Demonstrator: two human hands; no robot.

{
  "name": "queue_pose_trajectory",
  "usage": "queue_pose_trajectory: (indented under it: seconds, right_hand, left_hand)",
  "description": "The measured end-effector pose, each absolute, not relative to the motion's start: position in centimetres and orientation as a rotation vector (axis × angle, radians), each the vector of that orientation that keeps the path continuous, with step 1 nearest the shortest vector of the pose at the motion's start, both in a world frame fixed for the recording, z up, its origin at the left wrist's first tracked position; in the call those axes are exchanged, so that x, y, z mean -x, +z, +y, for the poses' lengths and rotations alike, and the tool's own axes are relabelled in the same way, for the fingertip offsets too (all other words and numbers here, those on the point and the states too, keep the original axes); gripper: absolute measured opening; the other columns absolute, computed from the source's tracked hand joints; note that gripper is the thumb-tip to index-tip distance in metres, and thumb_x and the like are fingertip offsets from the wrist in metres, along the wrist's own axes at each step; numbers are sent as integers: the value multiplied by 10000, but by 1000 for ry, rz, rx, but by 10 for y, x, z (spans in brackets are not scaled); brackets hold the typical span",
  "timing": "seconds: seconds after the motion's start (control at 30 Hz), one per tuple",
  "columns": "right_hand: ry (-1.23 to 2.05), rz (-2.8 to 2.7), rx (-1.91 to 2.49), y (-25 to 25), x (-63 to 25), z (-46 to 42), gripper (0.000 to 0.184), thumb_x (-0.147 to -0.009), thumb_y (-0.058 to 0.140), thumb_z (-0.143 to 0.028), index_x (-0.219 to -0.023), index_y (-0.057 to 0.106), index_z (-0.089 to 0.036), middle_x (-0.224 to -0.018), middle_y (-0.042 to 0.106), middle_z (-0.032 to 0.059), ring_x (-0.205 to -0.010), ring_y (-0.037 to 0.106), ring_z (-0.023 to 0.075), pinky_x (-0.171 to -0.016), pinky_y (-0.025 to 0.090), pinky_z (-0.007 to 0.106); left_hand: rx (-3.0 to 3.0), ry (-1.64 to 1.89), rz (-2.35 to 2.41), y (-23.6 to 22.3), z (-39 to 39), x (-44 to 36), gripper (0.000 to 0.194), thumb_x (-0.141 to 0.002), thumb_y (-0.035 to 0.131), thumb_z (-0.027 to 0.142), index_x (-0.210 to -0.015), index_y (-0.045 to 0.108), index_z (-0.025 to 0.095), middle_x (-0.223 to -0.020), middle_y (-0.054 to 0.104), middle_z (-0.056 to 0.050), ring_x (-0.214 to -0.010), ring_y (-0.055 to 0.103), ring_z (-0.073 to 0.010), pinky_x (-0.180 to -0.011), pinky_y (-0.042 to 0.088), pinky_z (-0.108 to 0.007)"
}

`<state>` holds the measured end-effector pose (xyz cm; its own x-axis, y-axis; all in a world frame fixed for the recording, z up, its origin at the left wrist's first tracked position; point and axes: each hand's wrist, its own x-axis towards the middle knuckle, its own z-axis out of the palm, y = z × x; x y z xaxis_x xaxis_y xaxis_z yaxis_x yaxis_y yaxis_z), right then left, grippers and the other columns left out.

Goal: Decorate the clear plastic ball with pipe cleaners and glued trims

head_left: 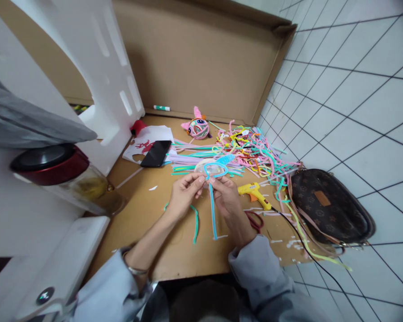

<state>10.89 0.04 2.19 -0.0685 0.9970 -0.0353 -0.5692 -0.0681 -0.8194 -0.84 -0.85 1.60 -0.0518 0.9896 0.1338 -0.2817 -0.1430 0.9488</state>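
My left hand and my right hand meet at the middle of the table, thumbs and fingers closed in a pinch. Between them is a light blue pipe cleaner, bent into a loop at the top, with its long tail hanging down. A fuzzy blue piece shows just beyond the loop; whether it is joined to it I cannot tell. Behind the loop is a pale round object, partly hidden. A bent green pipe cleaner lies near my left wrist.
Right of my hands lie a yellow glue gun with a black cord and red-handled scissors. Beyond are a tangled pipe cleaner heap, a pink-eared figure and a phone. A brown bag is right; a jar left.
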Motion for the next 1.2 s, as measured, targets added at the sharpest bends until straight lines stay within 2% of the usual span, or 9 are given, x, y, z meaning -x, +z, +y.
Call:
queue_pose_trajectory:
  seconds: [0.17,0.33,0.47,0.77,1.0,1.2]
  right_hand:
    - [1541,-770,753,21,-110,-1,231,-541,860,-290,-647,688,-178,-582,653,-18,-527,525,97,-527,426,228]
    - [1540,-775,758,18,-110,0,259,-523,870,-299,-653,675,-189,-569,641,-29,-487,482,91,-505,396,238]
    - [1548,-776,781,19,-109,0,279,-500,873,-311,-631,657,-190,-522,605,-42,-463,465,82,-462,360,227]
    - [1486,-840,940,24,-110,-4,314,-524,840,-374,-544,595,-177,-450,541,-54,-429,425,65,-428,322,202]
    - [1462,-841,908,23,-108,-7,322,-562,813,-397,-565,576,-178,-467,532,-59,-416,396,55,-435,285,211]
    - [1478,-899,876,25,-109,-9,341,-572,815,-426,-571,573,-186,-465,537,-59,-408,413,62,-430,296,213]
  left_hand:
    - [-1005,1451,957,17,-8,8,383,-619,829,479,-782,706,155,-568,578,31,-435,387,-52,-415,300,-197]
    - [-1085,1405,1089,21,-12,8,357,-648,784,479,-700,688,139,-455,494,55,-408,354,-53,-415,265,-194]
    - [-1094,1436,1166,23,-15,6,328,-653,757,454,-696,673,141,-444,443,77,-409,313,-48,-425,239,-194]
    - [-1132,1546,1217,19,-16,1,247,-656,717,383,-669,671,141,-543,525,38,-510,422,-76,-508,336,-205]
    - [-1145,1501,1191,22,-17,2,247,-681,723,384,-681,635,153,-521,521,53,-455,387,-62,-457,312,-194]
    - [-1106,1523,1086,23,-20,2,321,-664,776,441,-756,665,155,-559,586,37,-449,431,-71,-437,344,-201]
